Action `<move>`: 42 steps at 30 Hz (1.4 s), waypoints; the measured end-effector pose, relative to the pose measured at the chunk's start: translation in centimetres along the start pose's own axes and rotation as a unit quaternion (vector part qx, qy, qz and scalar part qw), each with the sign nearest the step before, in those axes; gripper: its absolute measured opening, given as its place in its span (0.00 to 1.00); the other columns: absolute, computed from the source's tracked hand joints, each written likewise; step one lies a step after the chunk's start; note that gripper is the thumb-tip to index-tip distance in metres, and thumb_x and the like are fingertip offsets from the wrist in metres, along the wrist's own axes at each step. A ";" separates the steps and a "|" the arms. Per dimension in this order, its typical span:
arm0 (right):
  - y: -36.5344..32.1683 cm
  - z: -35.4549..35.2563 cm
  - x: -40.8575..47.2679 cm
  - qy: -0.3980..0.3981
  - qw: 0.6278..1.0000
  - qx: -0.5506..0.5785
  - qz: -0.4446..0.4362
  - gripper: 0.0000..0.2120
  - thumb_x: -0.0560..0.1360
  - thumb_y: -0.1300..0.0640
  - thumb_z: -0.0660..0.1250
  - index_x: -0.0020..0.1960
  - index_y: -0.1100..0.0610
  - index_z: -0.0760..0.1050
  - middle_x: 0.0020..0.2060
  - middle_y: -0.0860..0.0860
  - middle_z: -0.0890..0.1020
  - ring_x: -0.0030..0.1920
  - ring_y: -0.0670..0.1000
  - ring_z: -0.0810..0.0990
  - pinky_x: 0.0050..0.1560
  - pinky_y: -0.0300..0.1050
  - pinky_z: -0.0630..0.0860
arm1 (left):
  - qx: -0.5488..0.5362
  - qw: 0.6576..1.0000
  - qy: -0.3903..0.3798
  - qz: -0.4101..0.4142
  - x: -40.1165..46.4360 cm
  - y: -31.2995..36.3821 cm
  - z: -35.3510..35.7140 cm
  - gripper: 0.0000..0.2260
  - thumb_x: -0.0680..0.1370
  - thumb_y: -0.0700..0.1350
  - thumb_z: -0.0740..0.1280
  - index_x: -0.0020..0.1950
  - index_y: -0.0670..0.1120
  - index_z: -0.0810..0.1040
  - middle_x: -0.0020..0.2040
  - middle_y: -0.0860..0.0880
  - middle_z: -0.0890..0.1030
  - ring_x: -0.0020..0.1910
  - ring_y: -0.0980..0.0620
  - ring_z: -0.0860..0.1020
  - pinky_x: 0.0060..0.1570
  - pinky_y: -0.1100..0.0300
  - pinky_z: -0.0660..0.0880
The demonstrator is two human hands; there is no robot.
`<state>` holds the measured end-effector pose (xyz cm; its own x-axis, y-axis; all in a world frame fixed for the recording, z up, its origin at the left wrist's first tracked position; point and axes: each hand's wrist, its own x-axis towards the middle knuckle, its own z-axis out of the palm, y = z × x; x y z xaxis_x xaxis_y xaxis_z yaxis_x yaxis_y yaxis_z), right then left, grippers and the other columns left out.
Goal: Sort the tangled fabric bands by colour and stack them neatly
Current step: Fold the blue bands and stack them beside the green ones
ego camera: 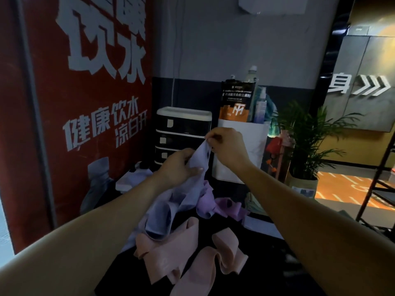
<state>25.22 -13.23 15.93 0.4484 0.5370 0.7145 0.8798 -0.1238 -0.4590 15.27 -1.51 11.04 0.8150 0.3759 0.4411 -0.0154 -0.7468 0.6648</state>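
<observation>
A pale blue fabric band (pixel 193 184) hangs lifted above a dark table (pixel 265 274). My right hand (pixel 228 144) pinches its top end, and my left hand (pixel 181 165) grips it a little lower. Its lower loops trail down into more pale blue fabric (pixel 158 218). Purple bands (pixel 222 207) lie tangled behind that, toward the right. Pink bands (pixel 192 257) lie nearest me on the table, partly overlapping each other.
A small black drawer unit (pixel 181 133) with a white top stands at the back. To its right a white box (pixel 254 146) holds a pouch and bottles. A potted plant (pixel 307 144) is at the right, a red poster wall (pixel 85 103) at the left.
</observation>
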 end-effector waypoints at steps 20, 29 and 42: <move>0.9 -5.3 0.3 0.054 0.998 -0.014 0.003 0.07 0.75 0.65 0.64 0.46 0.63 0.81 0.40 0.53 0.82 0.37 0.46 0.75 0.34 0.24 0.67 | -0.180 0.960 0.208 -0.049 1.9 4.2 -3.4 0.07 0.80 0.43 0.62 0.50 0.42 0.78 0.43 0.47 0.79 0.42 0.51 0.77 0.40 0.60 0.77; -0.2 -7.6 -1.9 -0.083 0.992 0.096 0.008 0.05 0.73 0.60 0.69 0.48 0.58 0.80 0.42 0.49 0.82 0.43 0.44 0.79 0.46 0.30 0.73 | -0.292 0.945 0.135 -0.058 2.3 9.4 -2.3 0.10 0.80 0.41 0.59 0.42 0.45 0.76 0.44 0.43 0.77 0.43 0.49 0.77 0.40 0.61 0.78; -1.7 -11.3 -1.9 0.026 0.970 0.207 0.122 0.09 0.73 0.62 0.69 0.50 0.66 0.74 0.42 0.61 0.80 0.41 0.52 0.78 0.45 0.46 0.79 | -0.314 0.949 0.007 -0.012 0.9 13.9 -0.1 0.09 0.80 0.42 0.60 0.53 0.48 0.79 0.50 0.45 0.81 0.48 0.51 0.79 0.46 0.59 0.77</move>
<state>24.68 -23.45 21.29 0.6521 0.4903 0.5782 0.6123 0.1092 -0.7831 15.74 -11.48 20.73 0.8121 0.3992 0.4256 -0.3424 -0.2647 0.9015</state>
